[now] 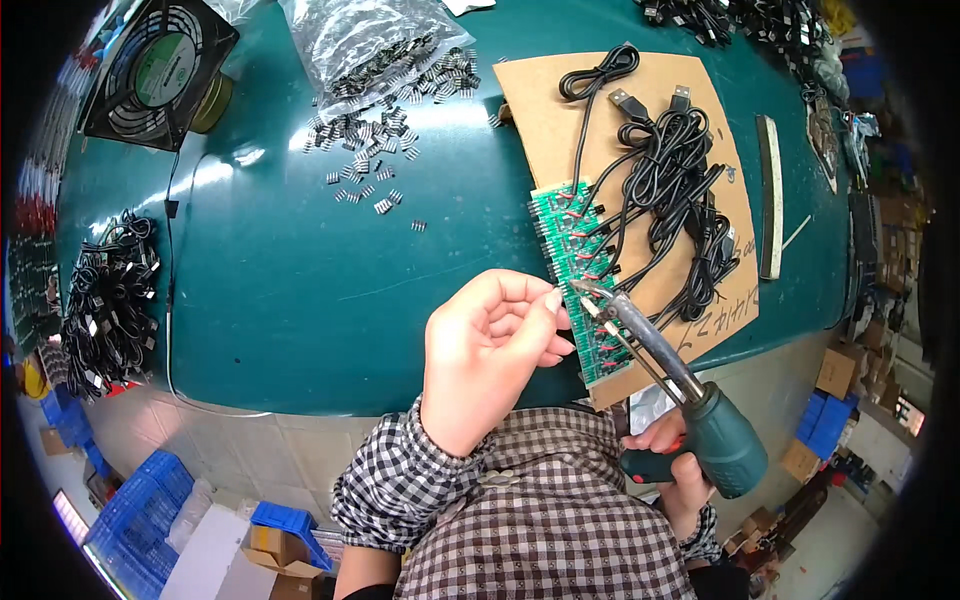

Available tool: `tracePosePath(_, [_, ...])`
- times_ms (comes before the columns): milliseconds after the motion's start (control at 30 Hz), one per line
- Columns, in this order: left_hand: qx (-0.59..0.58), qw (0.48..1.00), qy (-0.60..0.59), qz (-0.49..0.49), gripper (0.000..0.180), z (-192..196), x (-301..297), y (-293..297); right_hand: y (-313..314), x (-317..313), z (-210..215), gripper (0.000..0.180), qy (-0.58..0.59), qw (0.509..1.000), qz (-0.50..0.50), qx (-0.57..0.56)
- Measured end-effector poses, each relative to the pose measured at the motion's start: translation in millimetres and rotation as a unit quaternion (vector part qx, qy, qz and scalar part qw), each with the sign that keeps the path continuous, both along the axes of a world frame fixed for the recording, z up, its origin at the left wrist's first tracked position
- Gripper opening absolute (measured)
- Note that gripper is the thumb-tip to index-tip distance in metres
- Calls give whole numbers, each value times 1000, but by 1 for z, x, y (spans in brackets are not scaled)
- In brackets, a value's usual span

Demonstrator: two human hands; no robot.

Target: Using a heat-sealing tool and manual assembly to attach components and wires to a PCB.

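Observation:
A green circuit board panel lies lengthwise along the left edge of a cardboard sheet, with red and black wires joined to it. My right hand grips the dark green handle of a soldering gun. The gun's metal tip reaches the panel's left part, close to my left fingertips. Thumb and forefinger of my left hand are pinched together at the panel's left edge; what they hold, if anything, is too small to make out. Black USB cables run from the panel and lie bundled on the cardboard.
Small pin connectors are scattered at the back beside a clear plastic bag. A black fan stands at the far left, above a cable pile. A pale strip lies right of the cardboard on the green table.

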State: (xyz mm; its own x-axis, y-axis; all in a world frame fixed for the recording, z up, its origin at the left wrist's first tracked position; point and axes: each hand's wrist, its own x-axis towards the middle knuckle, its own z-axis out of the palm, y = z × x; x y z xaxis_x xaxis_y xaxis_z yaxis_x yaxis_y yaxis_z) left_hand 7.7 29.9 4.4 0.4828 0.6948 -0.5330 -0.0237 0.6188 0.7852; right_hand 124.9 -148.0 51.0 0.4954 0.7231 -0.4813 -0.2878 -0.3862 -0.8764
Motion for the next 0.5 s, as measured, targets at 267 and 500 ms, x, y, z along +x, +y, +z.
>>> tracePosePath(267, [-3, 1000, 0, 3, 13, -1, -1, 0, 3, -2, -1, 50, -12, 1000, 9, -8])
tracePosePath(500, [1, 1000, -2, 7, 13, 0, -1, 0, 3, -3, 2, 49, -6, 1000, 5, -19])
